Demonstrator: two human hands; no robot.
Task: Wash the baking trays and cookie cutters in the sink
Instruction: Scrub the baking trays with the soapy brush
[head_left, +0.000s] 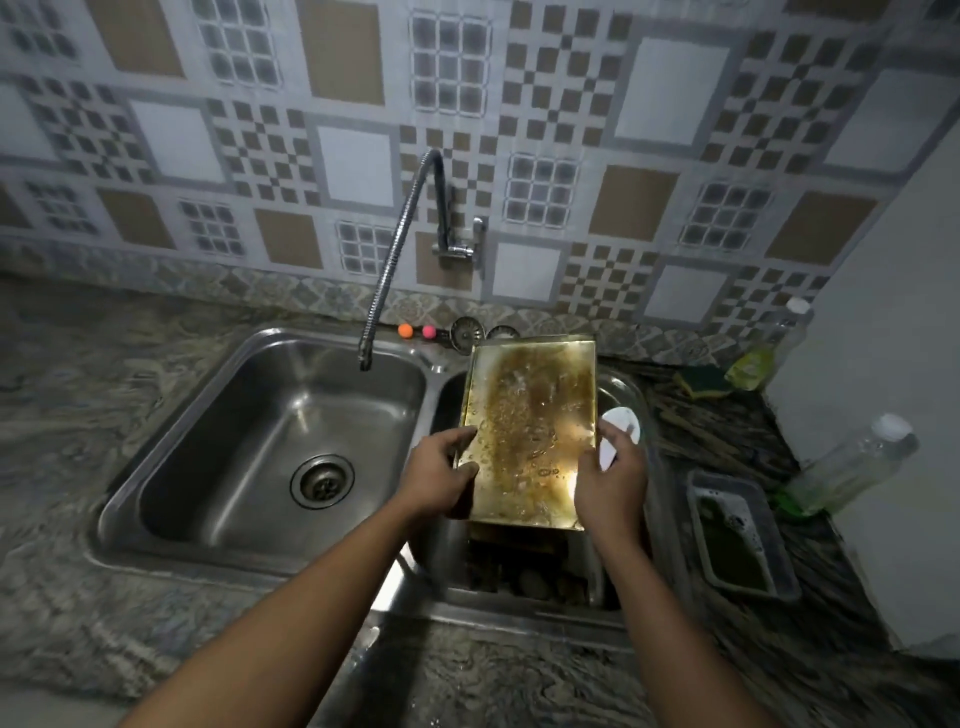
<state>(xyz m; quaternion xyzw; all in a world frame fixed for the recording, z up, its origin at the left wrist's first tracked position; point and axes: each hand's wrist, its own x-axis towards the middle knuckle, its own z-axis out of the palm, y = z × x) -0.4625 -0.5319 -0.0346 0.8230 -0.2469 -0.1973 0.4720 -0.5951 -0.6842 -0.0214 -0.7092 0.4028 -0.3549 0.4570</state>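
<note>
A rectangular metal baking tray (530, 415), stained brown and wet, is held tilted over the right sink basin (447, 551). My left hand (439, 475) grips its left edge. My right hand (610, 478) holds its right edge, with a white object (621, 423) showing just above the fingers; whether the hand holds it too I cannot tell. More dark items lie under the tray in the right basin, too dim to name.
The left basin (270, 441) has a drain (322, 480), with the flexible tap spout (395, 260) above it. On the right counter are a plastic tub with dark soapy water (737, 535), a sponge (701, 382), and two bottles (763, 353) (852, 467). Two small balls (415, 331) sit behind the sink.
</note>
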